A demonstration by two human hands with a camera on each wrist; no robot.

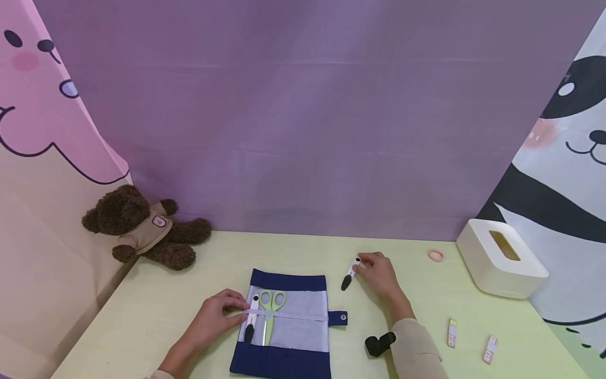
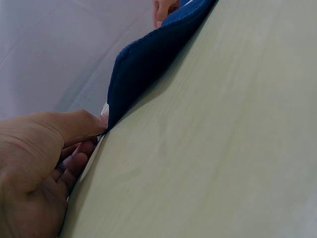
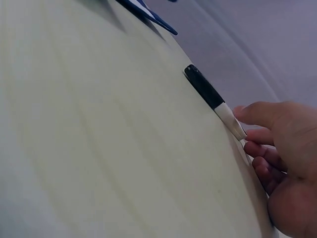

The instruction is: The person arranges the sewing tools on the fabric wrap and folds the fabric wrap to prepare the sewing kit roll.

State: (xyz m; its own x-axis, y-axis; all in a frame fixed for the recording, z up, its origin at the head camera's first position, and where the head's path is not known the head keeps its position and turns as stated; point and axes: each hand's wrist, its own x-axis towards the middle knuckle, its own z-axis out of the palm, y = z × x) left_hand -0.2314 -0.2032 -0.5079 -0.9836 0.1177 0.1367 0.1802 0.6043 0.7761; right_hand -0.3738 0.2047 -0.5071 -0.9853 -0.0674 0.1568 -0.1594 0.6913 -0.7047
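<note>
A navy sewing-kit-like roll-up pouch (image 1: 289,363) lies unfolded on the table, its pale lining crossed by a thin elastic band (image 1: 303,317). Under the band sit green-handled scissors (image 1: 268,316) and a slim white tool with a black end (image 1: 252,318). My left hand (image 1: 213,318) pinches the pouch's left edge beside the band; in the left wrist view the navy cloth (image 2: 143,74) lifts off the table there. To the pouch's right, my right hand (image 1: 379,273) pinches the white end of a second black-ended white tool (image 1: 350,273), its black end (image 3: 203,87) pointing towards the pouch.
Two small pale sticks (image 1: 452,332) with coloured marks lie at the right. A pink ring (image 1: 436,256) is near a white tissue box (image 1: 502,263) at the back right. A brown teddy bear (image 1: 147,226) lies at the back left. A black wrist device (image 1: 379,345) is by my right sleeve.
</note>
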